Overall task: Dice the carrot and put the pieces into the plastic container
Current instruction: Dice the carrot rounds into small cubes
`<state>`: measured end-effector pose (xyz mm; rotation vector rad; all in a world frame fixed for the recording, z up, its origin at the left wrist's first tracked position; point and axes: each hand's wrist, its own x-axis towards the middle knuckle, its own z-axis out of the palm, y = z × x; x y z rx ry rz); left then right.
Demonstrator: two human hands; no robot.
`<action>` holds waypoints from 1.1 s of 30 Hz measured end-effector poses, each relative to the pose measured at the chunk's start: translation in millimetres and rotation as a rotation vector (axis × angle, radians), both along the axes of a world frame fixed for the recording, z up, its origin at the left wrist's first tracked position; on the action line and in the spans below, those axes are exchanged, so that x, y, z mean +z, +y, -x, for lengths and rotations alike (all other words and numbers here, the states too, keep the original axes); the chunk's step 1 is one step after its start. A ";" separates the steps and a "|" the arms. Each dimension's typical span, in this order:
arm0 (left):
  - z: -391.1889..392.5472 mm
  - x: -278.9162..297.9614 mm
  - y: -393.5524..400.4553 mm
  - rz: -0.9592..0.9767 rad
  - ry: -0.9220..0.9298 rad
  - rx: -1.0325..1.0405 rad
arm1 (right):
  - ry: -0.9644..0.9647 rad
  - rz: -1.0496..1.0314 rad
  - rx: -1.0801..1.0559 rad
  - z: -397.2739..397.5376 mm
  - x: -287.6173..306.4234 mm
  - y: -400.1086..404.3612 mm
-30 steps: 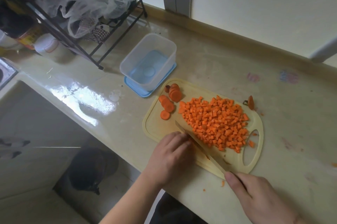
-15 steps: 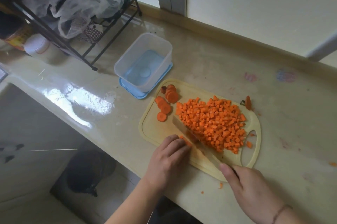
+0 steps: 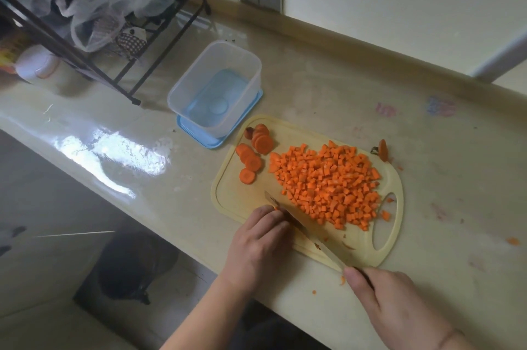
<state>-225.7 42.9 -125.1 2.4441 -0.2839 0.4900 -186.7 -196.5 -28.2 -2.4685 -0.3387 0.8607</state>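
I see my right hand (image 3: 396, 304) at 5 o'clock, wrapped tight around the knife (image 3: 302, 228) handle, blade lying across the near edge of the cutting board (image 3: 228, 192). My left hand (image 3: 258, 244) is curled, fingertips together, pinning a small carrot bit against the blade. The diced carrot pile (image 3: 328, 187) covers the board's middle; carrot rounds (image 3: 253, 153) lie at its 10 o'clock. The plastic container (image 3: 215, 90) stands just beyond, holding no carrot.

Soft daylight, glare on counter (image 3: 119, 150), edges warped.
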 end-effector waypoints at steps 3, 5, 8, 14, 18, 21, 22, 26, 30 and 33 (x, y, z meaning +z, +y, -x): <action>-0.3 -0.2 0.4 0.010 0.000 -0.002 | -0.029 -0.055 0.024 -6.1 -2.3 13.9; 0.4 0.5 0.5 -0.005 0.002 0.001 | -0.023 -0.107 -0.007 -11.7 -0.3 15.0; 1.2 2.6 -1.8 -0.036 -0.021 0.018 | 0.022 -0.133 -0.074 -13.0 8.1 8.5; 4.4 -1.9 1.2 -0.011 0.020 0.014 | 0.053 -0.120 -0.038 1.0 10.2 2.3; 4.9 -4.6 1.6 -0.008 0.022 0.003 | 0.051 -0.069 -0.026 2.1 2.5 -3.4; 4.7 -4.0 3.1 0.011 0.019 0.007 | -0.007 -0.034 0.033 0.5 -3.1 9.1; 5.0 -3.0 3.0 0.014 0.018 0.004 | -0.027 -0.029 0.048 -0.7 -4.1 15.0; 6.4 0.8 2.4 -0.014 0.016 -0.006 | -0.026 -0.117 0.002 -9.8 -6.6 21.4; 7.6 -0.9 3.9 -0.044 -0.014 0.012 | 0.036 -0.162 -0.081 -10.9 0.8 11.5; 9.7 0.9 2.8 -0.023 -0.027 0.025 | 0.040 -0.175 -0.058 -6.5 6.3 11.0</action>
